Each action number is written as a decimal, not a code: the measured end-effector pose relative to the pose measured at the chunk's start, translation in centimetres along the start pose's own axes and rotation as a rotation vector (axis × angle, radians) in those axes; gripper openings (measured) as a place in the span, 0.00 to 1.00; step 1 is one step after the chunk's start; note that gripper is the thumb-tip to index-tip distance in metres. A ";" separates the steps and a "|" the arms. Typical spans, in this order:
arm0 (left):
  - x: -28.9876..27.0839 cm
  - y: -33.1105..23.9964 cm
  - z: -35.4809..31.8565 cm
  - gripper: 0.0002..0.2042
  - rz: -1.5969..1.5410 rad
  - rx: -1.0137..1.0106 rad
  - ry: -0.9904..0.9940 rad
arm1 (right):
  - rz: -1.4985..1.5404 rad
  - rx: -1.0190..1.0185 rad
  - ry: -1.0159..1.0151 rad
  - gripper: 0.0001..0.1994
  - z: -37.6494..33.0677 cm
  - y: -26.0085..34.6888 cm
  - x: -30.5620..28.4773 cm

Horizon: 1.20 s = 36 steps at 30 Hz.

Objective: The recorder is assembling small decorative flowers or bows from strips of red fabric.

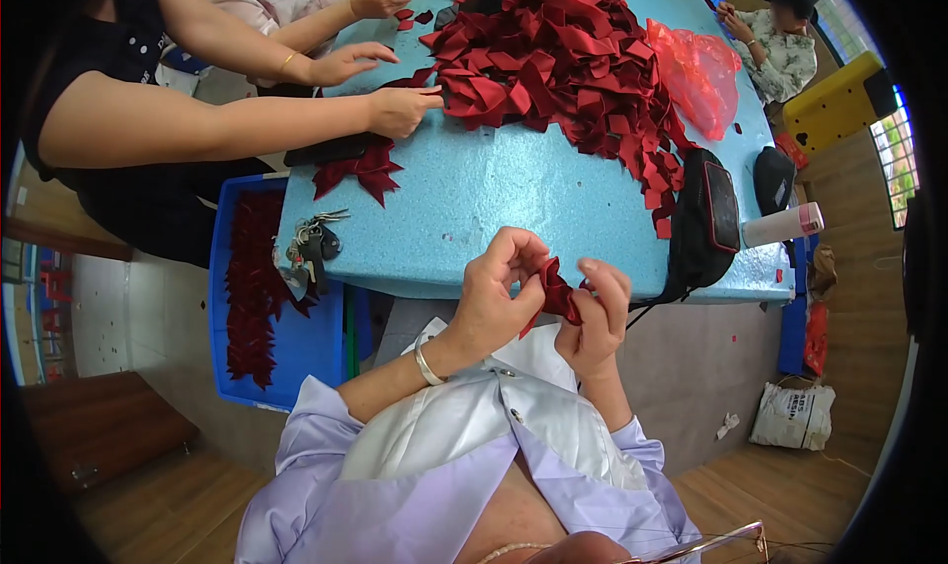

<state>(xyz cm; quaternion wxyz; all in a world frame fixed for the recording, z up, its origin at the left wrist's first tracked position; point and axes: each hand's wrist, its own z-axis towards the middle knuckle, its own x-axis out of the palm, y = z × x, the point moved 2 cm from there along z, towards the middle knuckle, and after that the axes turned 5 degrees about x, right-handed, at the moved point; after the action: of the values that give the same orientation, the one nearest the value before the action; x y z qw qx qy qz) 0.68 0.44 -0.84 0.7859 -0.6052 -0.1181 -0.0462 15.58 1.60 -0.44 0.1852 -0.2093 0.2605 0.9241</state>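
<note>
A dark red ribbon piece (559, 293) is held in front of me, just off the table's near edge. My left hand (502, 285) pinches its left side between thumb and forefinger. On its right side, the fingers of my right hand (597, 317) are closed round the other end. The ribbon looks folded or gathered between them, and part of it is hidden by my fingers. Beyond my hands, a large heap of red ribbon pieces (563, 55) covers the far middle of the light blue table (494, 189).
Keys (316, 243) lie at the table's left corner, above a blue crate (219, 297) holding red bows. A black pouch (703, 223), a pale bottle (782, 225) and a red plastic bag (699, 80) are on the right. Co-workers' hands (400, 110) work at the left.
</note>
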 end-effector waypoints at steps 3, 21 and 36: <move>-0.4 0.4 0.0 0.13 -0.130 -0.115 0.035 | 0.131 -0.067 0.145 0.09 0.7 -0.6 0.1; -1.1 0.1 -0.4 0.13 -0.063 -0.247 0.153 | 0.335 0.015 0.253 0.12 0.7 -0.4 0.5; -1.5 -0.2 -0.6 0.07 -0.219 -0.469 0.250 | 0.372 0.092 0.119 0.14 -0.4 -1.3 0.2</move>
<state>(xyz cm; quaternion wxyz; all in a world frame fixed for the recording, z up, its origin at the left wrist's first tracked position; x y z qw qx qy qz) -0.71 -0.25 -1.13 0.6233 -0.7436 -0.0710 -0.2314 16.07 2.44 -1.35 0.0050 -0.2031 0.3472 0.9155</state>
